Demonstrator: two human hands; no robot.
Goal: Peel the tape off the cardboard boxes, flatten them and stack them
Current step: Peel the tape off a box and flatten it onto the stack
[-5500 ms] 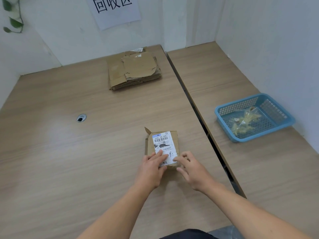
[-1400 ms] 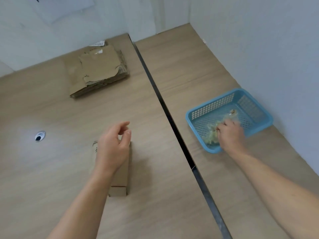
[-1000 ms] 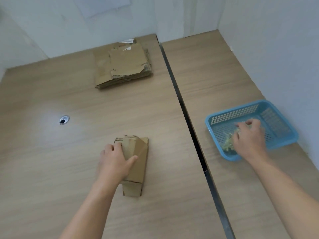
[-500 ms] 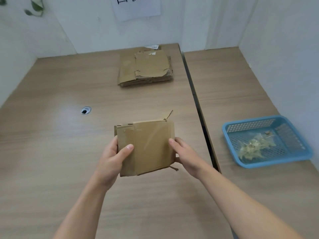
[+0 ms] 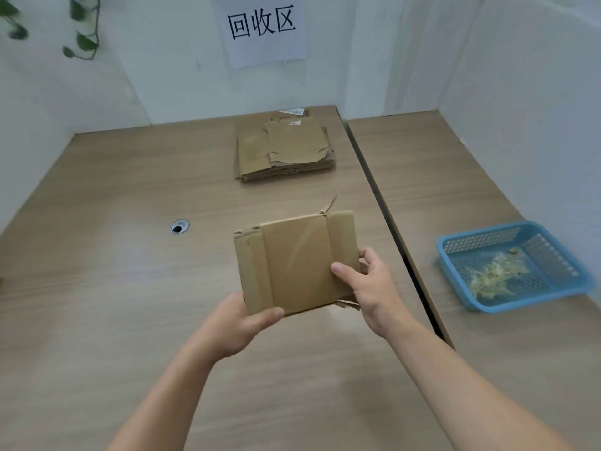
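Observation:
A small brown cardboard box (image 5: pixel 294 262) is held up above the table, its broad face toward me, with a strip of clear tape across that face. My left hand (image 5: pixel 237 323) grips its lower left corner, thumb on the front. My right hand (image 5: pixel 367 284) grips its right edge, thumb pressed on the front face. A stack of flattened cardboard boxes (image 5: pixel 284 148) lies at the back of the table near the wall.
A blue plastic basket (image 5: pixel 546 236) holding crumpled peeled tape (image 5: pixel 494 278) sits on the right table. A dark gap (image 5: pixel 387 219) runs between the two tables. A round cable hole (image 5: pixel 179 226) is in the left table. White walls with a paper sign (image 5: pixel 261 27) close off the back.
My right hand left the blue basket and took the box's right edge. The box came up off the table and has shifted right, while my left hand slid down to its lower corner.

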